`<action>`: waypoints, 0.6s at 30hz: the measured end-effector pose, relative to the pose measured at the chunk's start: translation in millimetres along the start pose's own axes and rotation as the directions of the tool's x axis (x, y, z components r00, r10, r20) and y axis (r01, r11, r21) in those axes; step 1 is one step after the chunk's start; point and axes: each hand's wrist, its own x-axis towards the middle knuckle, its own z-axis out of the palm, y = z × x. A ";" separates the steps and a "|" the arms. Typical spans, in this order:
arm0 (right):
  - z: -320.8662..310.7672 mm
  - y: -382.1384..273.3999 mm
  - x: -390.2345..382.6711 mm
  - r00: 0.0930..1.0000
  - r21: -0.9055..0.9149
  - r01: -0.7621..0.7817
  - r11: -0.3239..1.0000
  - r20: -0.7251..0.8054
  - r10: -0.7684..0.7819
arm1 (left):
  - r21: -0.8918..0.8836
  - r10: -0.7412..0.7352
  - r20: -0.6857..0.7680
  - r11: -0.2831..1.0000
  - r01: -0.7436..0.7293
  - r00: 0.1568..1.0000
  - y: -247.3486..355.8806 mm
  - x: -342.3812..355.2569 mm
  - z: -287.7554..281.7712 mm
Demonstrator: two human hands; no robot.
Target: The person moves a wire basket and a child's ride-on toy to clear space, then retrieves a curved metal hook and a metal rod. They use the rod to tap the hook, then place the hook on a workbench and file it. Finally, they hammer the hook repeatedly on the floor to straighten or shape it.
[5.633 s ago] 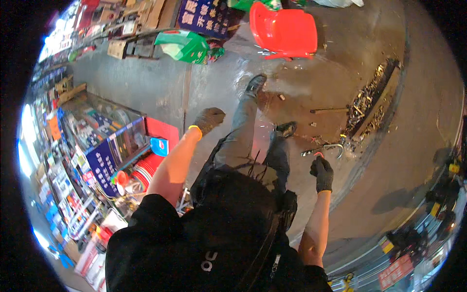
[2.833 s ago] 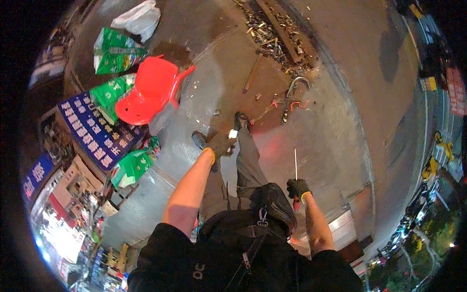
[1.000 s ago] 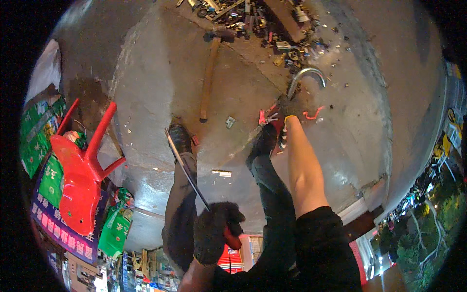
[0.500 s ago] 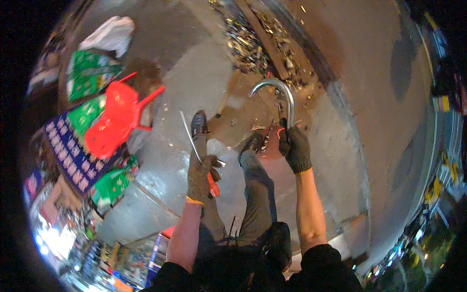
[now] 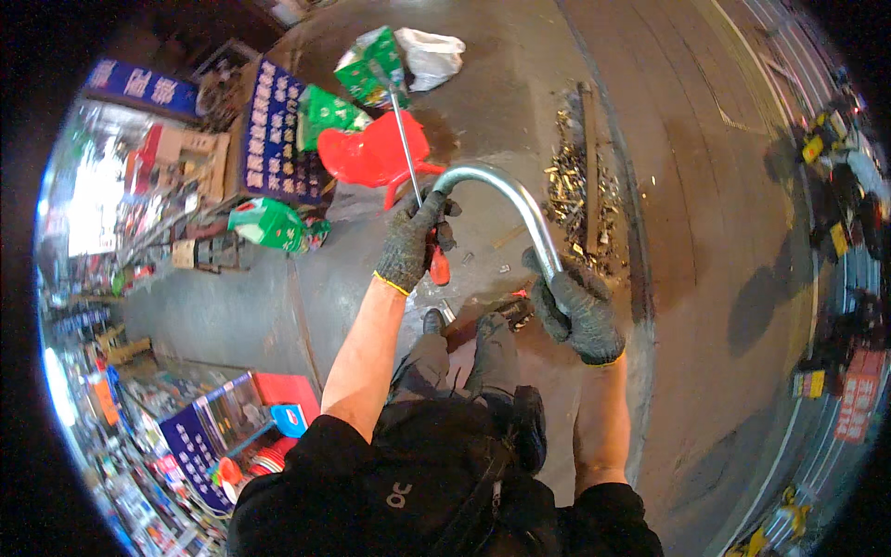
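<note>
Between my hands is a shiny curved metal tube [image 5: 510,192], bent like a hook. My right hand [image 5: 583,314], in a dark knit glove, is closed around its lower right end. In my gloved left hand [image 5: 414,243] is a screwdriver [image 5: 439,268] with a red handle, its long thin shaft pointing up and away. The fingers of that same hand are also at the tube's left end. How firmly they grip that end is partly hidden. Below my hands are my legs and shoes.
A red plastic chair [image 5: 371,148] is ahead left, near green bags [image 5: 269,225] and a white bag [image 5: 430,58]. A blue signboard [image 5: 271,135] stands beside them. Small metal pieces [image 5: 564,190] lie along a long bar [image 5: 591,167]. A display case [image 5: 227,408] is at lower left.
Both hands have risen. My left hand, with the screwdriver, has come up to the tube's free end. My view has turned, so the chair and bags appear farther right and higher.
</note>
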 end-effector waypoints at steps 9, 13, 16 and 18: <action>164.3 4.1 -25.7 0.988 -0.094 0.019 0.995 0.155 -0.004 | -0.355 0.104 -0.095 0.925 -0.132 0.990 30.8 -106.5 -105.8; 229.1 9.2 -33.8 0.956 -0.229 0.055 0.972 0.294 0.016 | -0.529 0.136 -0.070 0.835 -0.153 0.988 38.4 -139.1 -147.5; 264.4 13.2 -35.8 0.929 -0.351 0.059 0.935 0.363 0.077 | -0.563 0.158 -0.095 0.806 -0.184 0.983 40.3 -156.2 -173.0; 283.1 16.8 -36.7 0.914 -0.394 0.051 0.918 0.388 0.116 | -0.604 0.220 -0.076 0.766 -0.220 0.973 42.3 -168.9 -189.5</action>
